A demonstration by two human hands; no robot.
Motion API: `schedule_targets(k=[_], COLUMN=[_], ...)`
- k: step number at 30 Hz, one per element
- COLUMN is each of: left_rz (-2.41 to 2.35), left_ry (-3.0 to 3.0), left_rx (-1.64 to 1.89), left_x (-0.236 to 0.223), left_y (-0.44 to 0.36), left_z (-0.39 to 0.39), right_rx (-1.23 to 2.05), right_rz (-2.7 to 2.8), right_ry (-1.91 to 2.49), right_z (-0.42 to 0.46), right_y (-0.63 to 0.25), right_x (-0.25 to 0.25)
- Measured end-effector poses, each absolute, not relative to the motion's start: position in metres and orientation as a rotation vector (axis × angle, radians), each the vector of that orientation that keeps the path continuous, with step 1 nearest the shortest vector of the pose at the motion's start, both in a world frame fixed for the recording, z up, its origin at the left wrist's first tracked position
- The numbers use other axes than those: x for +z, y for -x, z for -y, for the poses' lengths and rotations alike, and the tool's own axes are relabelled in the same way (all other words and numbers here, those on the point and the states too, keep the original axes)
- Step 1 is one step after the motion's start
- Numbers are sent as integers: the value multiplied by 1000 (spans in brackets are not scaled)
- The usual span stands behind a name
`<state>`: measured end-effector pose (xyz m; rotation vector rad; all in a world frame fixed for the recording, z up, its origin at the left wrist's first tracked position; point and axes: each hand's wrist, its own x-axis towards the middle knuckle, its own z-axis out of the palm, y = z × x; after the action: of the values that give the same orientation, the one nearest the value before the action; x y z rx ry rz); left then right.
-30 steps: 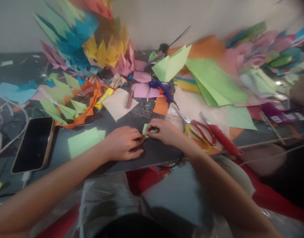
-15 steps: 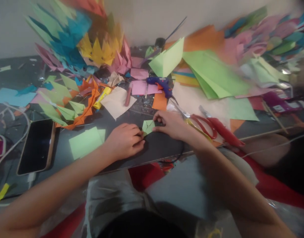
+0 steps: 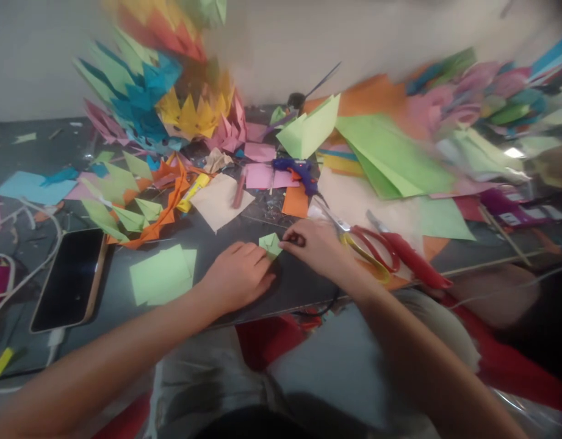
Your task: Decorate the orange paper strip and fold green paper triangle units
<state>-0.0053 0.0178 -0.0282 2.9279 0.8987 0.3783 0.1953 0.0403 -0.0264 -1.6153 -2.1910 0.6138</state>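
Observation:
A small folded piece of light green paper (image 3: pixel 268 242) with crease lines lies low over the dark table between my two hands. My left hand (image 3: pixel 238 272) grips its lower left edge, with the fingertips partly hidden behind the knuckles. At its right corner my right hand (image 3: pixel 312 242) pinches the paper between thumb and forefinger, the other fingers curled in. Left of my left hand lies a stack of green paper squares (image 3: pixel 159 275). Scissors with red and yellow handles (image 3: pixel 376 247) sit just right of my right hand, beside a red-handled tool (image 3: pixel 415 259).
A phone (image 3: pixel 70 277) with a white cable lies at left. Behind are an orange and green paper crown (image 3: pixel 157 228), a yellow glue stick (image 3: pixel 192 192), a beige sheet (image 3: pixel 216 204), a blue glue gun (image 3: pixel 299 169) and large green sheets (image 3: pixel 395 158). Another person's arm (image 3: pixel 486 296) rests at right.
My right hand first drew back from the green paper, uncovering its creased face, then came back to pinch its right corner. My left hand has stayed at the paper's left edge. The camera view shifted slightly.

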Motion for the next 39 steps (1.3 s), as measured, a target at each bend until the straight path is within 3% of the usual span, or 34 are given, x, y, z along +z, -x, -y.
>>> schedule_targets(k=[7,16,21,32,39], left_rz=[-936,-1196,-1231,-1066,-941], left_ry=[-2904,-2820,-2623,-2462,-2366], left_rx=[528,406,465,328,351], left_x=[-34,-33,-34,-28,-31], left_y=[9,9,14,24,31], left_z=[-18,-21,-28,-45,-59], right_rx=[560,575,741,942,761], right_rz=[2355,2265,2256,2227,2338], right_ry=[1325,1493,1509,1361,1040], right_z=[-33,-27,-25,-34,-38], right_y=[-173,-181,-175,-181,-187], right_x=[-32,-26,-22,-30,-46])
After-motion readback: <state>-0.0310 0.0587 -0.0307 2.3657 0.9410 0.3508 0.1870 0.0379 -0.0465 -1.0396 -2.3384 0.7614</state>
